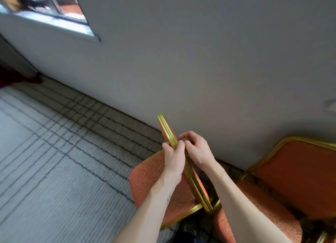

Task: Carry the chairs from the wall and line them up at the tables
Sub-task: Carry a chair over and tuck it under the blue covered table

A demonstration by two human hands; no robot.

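Both hands gripping gold backrest rim, left hand, right hand, orange chair nr wall

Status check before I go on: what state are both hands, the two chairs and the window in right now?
Near chair: by the wall, held at its backrest frame.
Left hand: grips that gold frame.
Right hand: fingers curled at the same frame; grip unclear.
Second chair: stands at the wall, untouched.
Window: blurred; open or shut unclear.
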